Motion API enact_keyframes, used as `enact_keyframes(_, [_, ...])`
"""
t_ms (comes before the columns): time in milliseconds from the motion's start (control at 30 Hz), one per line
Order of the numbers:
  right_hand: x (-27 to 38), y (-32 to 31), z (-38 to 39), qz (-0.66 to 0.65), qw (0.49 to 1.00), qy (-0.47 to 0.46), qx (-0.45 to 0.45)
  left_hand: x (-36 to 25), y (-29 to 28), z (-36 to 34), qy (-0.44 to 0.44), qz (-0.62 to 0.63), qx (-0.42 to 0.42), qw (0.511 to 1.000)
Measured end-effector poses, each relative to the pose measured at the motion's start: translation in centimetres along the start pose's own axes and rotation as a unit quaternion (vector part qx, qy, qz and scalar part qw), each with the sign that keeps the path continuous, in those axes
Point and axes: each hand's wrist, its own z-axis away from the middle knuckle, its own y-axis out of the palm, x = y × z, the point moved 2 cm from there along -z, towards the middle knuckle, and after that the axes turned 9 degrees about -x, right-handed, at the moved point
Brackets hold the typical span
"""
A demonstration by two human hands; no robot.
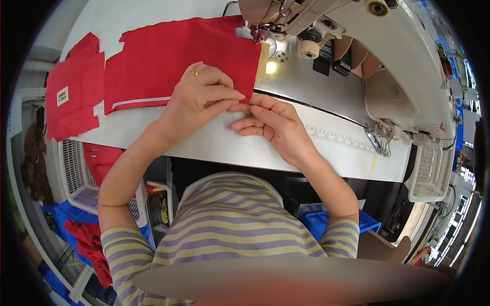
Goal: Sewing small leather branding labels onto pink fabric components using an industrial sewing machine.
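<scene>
A red fabric panel (178, 61) lies on the white table, its far right corner close by the sewing machine's needle area (260, 36). A white strip (140, 102) runs along part of its near edge. My left hand (199, 97), with a ring on one finger, pinches the panel's near right corner between thumb and fingertips. From the other side my right hand (279, 125) meets it there, thumb and index finger closed at the same corner, the other fingers loosely curled. The fingertips partly hide the corner. Left of the panel lies another red fabric piece (81, 76) with a white label (62, 96).
The sewing machine (408, 66) arches over the table's right side. Printed ruler markings (332, 134) follow the near edge, with thread snips (373, 139) at the right. White baskets (76, 176) stand below both table ends; red cloth (89, 242) hangs from a blue bin.
</scene>
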Motion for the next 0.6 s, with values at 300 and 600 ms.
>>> enact_keyframes(300, [0.9,-0.1,-1.0,0.038,0.998,0.041,-0.033,-1.0,0.2,0.4,0.200,-0.181,-0.026,0.963])
enact_keyframes(600, [0.9,0.0,-1.3,0.095,0.993,0.032,-0.059,-0.9,-0.1,0.8,0.209,-0.170,-0.025,0.963])
